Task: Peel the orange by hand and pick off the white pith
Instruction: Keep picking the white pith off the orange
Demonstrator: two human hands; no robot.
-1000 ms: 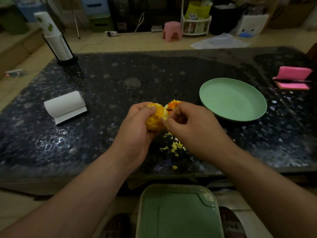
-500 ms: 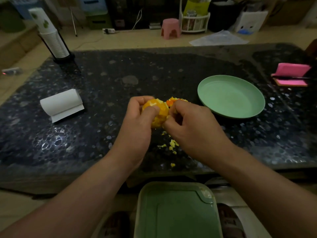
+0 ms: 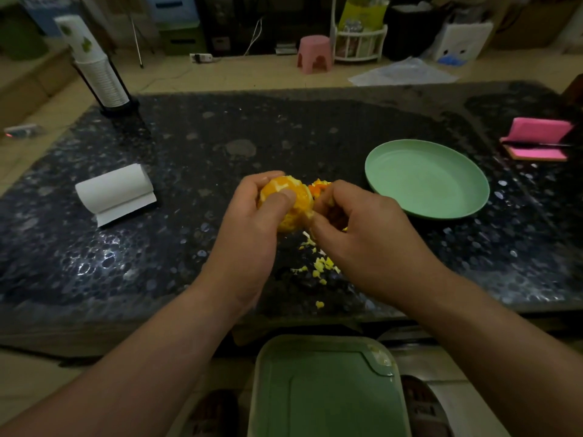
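My left hand (image 3: 252, 228) grips a peeled orange (image 3: 291, 205) above the middle of the dark table, thumb across its near side. My right hand (image 3: 362, 234) is against the orange's right side, its fingertips pinching at the surface; what they pinch is hidden. A bit of orange peel (image 3: 318, 186) shows just behind the right hand's fingers. Several small yellow-white scraps of pith and peel (image 3: 321, 266) lie on the table below the hands.
An empty green plate (image 3: 441, 203) sits to the right of the hands. A paper towel roll (image 3: 113, 190) lies at the left, a cup stack (image 3: 94, 64) stands far left, a pink notepad (image 3: 536, 140) far right. A green tray (image 3: 325, 389) is below the table's near edge (image 3: 157, 323).
My left thumb has shifted across the orange's front, and the fruit has turned slightly in my left hand. The right hand's fingers stay at its right side.
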